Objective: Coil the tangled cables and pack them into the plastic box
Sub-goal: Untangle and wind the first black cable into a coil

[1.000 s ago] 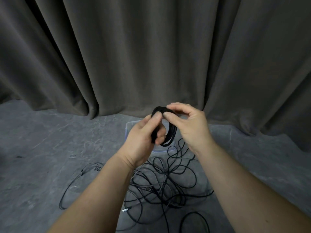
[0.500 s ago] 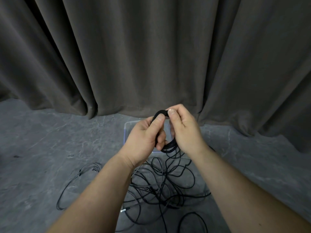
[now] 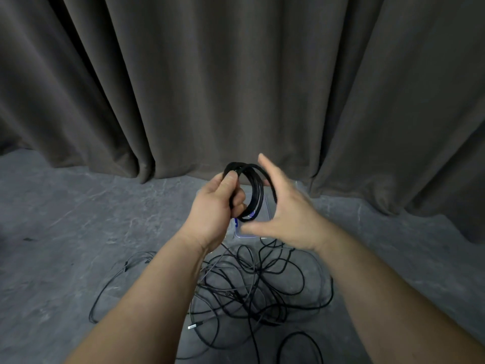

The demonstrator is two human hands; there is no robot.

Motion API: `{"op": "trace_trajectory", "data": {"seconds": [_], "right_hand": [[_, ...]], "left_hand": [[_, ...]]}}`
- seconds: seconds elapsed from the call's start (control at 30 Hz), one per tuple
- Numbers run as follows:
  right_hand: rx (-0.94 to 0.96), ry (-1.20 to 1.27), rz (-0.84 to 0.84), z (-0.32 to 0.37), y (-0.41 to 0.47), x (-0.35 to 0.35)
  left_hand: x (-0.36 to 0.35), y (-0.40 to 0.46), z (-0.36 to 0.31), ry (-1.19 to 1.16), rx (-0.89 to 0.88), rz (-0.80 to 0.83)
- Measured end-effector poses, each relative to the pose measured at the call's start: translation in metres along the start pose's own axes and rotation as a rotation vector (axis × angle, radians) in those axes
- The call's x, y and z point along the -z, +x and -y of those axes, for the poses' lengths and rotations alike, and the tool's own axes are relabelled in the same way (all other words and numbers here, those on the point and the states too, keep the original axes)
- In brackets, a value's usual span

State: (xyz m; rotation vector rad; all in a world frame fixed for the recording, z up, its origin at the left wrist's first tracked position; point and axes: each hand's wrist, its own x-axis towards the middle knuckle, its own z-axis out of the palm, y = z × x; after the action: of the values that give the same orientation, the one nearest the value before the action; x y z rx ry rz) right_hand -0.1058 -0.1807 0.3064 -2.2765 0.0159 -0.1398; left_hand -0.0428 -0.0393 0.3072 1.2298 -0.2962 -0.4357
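Observation:
My left hand [image 3: 214, 206] grips a coiled black cable [image 3: 256, 195], thumb pressed on the top of the loops, holding it upright in the air. My right hand [image 3: 284, 214] is spread open just right of the coil, fingers straight and thumb out; its fingers lie by the coil's right side and I cannot tell whether they touch it. Behind and below the hands sits the clear plastic box [image 3: 241, 232], mostly hidden by them. A tangle of black cables [image 3: 257, 285] lies on the floor in front of the box.
Grey floor all around. A dark curtain [image 3: 236, 88] hangs close behind the box. One loose thin cable [image 3: 115, 282] loops out to the left of the tangle, and a silver plug [image 3: 195, 325] lies at its near side.
My right hand has let go of the coil's top and spread open to its right. The left hand keeps its grip; the coil now shows as a full ring.

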Motion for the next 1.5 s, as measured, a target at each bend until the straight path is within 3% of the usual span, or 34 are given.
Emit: {"op": "trace_trajectory", "data": {"seconds": [0.17, 0.27, 0.5, 0.83, 1.03, 1.17, 1.33, 1.5], "right_hand": [[0.044, -0.144, 0.013, -0.002, 0.002, -0.006], [0.038, -0.073, -0.061, -0.005, 0.003, -0.006], [0.057, 0.092, -0.049, -0.006, 0.003, -0.005], [0.083, 0.106, -0.045, -0.005, 0.003, -0.007], [0.068, 0.177, -0.044, -0.006, 0.004, -0.004], [0.052, 0.170, -0.028, -0.005, 0.008, -0.006], [-0.142, -0.073, -0.019, -0.028, 0.012, -0.012], [-0.329, -0.137, -0.300, -0.049, 0.019, -0.012]], "left_hand": [[-0.004, -0.005, -0.001, -0.017, 0.012, 0.067], [-0.002, -0.006, -0.002, 0.022, 0.005, 0.122], [0.004, -0.006, -0.006, 0.072, 0.007, 0.169], [0.004, -0.008, -0.005, 0.137, 0.035, 0.257], [0.004, -0.010, -0.007, 0.254, -0.042, 0.309], [-0.001, -0.012, -0.013, 0.238, -0.073, 0.178], [0.003, -0.003, -0.020, -0.092, -0.127, -0.115], [0.018, 0.008, -0.023, -0.330, -0.152, -0.330]]}}
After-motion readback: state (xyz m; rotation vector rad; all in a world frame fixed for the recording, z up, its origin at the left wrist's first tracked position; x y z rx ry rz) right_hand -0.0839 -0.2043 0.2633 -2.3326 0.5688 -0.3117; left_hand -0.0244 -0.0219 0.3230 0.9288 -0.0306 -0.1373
